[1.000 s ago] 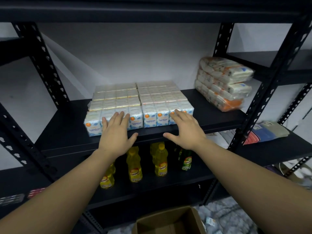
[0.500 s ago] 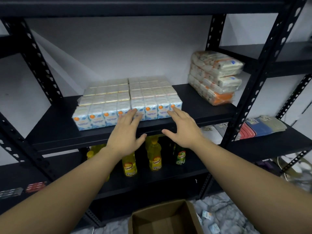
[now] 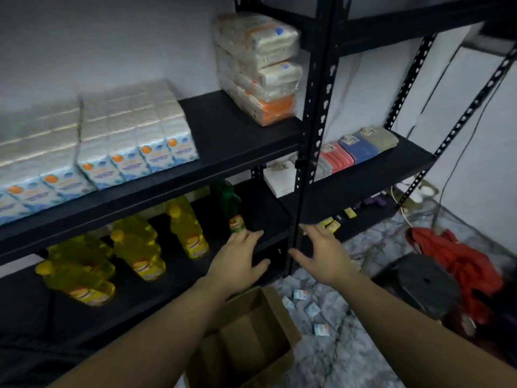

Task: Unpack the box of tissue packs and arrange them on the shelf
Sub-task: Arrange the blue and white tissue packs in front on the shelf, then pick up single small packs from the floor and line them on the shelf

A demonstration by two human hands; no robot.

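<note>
Fingers of the left hand (image 3: 237,259) and right hand (image 3: 321,256) are spreading apart, holding nothing, above the open brown box (image 3: 251,340). The packs (image 3: 112,141), white-blue with orange dots, are sitting in tight rows on the shelf (image 3: 240,138).

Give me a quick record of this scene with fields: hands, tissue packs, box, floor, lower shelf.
left hand: open, holding nothing, in front of the lower shelf
right hand: open, holding nothing
tissue packs: in rows on the shelf
cardboard box: on the floor, open, looks empty
loose packs: scattered on the floor
yellow bottles: on the lower shelf
</note>
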